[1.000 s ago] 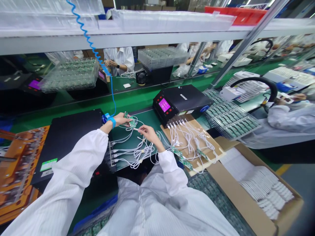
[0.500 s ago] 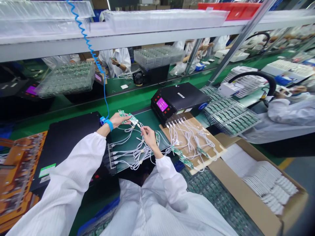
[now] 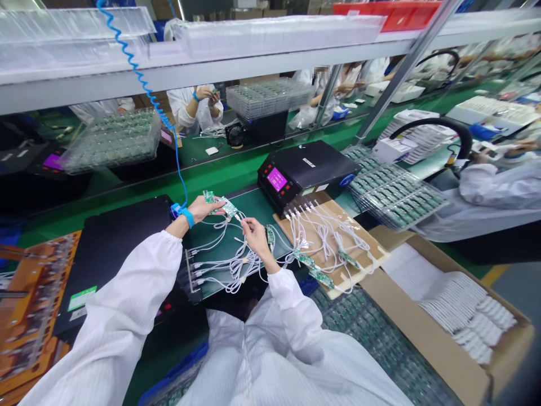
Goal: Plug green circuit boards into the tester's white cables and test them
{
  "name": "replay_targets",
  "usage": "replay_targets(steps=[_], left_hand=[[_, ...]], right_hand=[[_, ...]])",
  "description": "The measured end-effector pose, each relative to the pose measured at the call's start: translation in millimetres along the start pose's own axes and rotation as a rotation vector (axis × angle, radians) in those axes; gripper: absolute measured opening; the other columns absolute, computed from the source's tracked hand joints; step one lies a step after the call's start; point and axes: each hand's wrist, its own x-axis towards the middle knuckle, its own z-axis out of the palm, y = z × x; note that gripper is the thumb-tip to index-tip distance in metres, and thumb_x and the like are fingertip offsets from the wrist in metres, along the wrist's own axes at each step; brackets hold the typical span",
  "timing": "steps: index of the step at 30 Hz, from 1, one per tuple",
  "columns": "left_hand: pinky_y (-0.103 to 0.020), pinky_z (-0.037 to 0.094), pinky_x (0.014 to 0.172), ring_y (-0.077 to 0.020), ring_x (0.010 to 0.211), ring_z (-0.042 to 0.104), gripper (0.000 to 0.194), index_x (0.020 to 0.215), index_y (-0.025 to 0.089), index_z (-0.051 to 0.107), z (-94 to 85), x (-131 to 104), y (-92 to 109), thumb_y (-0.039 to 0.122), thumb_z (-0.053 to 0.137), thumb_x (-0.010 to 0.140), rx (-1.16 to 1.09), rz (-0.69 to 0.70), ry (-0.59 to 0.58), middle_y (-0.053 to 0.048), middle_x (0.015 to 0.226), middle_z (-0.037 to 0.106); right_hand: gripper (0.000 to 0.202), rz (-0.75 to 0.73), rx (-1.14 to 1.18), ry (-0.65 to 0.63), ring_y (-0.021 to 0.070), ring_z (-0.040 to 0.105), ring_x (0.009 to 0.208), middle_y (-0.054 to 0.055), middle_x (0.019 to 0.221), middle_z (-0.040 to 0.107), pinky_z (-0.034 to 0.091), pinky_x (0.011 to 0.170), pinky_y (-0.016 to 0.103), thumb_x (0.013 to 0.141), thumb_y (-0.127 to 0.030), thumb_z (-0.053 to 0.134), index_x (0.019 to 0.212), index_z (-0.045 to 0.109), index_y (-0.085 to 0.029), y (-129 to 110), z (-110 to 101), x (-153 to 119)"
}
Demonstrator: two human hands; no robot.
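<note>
My left hand [image 3: 202, 208], with a blue strap at the wrist, is closed on a green and white circuit board [image 3: 229, 207]. A second green board piece [image 3: 209, 197] shows just behind its fingers. My right hand [image 3: 255, 234] pinches the white plug of a cable [image 3: 239, 217] at the board's right edge; I cannot tell whether the plug is fully seated. Below both hands lies a tangle of white cables [image 3: 239, 265], running from the ports of a black box [image 3: 122, 248]. Close to my right wrist lies another small green board [image 3: 269, 234].
A black tester [image 3: 310, 169] with a lit purple screen feeds white cables across a brown board [image 3: 291, 223]. Circuit boards [image 3: 321, 277] lie there. Stacked trays [image 3: 397, 192] and a carton [image 3: 477, 361] stand right, an orange fixture [image 3: 34, 316] left. A shelf [image 3: 236, 59] crosses above; co-workers sit beyond.
Both hands stay almost in place, holding the board and the plug together. The view has shifted slightly. Across the bench, a co-worker has raised their hands.
</note>
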Motion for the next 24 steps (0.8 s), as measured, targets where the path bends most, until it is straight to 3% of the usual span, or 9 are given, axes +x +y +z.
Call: replay_targets(steps=[17,24], left_hand=[[-0.028,0.067,0.074,-0.0197,0.073,0.077,0.023,0.084,0.005,0.075,5.3,-6.4,6.1,0.009,0.093,0.069,0.009,-0.009,0.012,-0.014,0.082,0.078],[-0.035,0.066,0.08,-0.0223,0.076,0.077,0.03,0.086,0.009,0.077,7.5,-11.1,6.2,0.022,0.096,0.066,0.14,0.122,-0.041,-0.012,0.085,0.079]], right_hand=[[0.036,0.001,0.044,-0.004,0.0154,0.058,0.06,-0.003,0.062,0.057,0.046,0.06,0.027,0.093,-0.055,0.057,0.095,0.065,-0.02,4.2,-0.5,0.8],[0.032,-0.045,-0.018,0.011,0.0163,0.063,0.068,0.004,0.084,0.072,0.049,0.066,0.028,0.094,-0.05,0.056,0.094,0.067,-0.02,5.7,-1.7,1.7]])
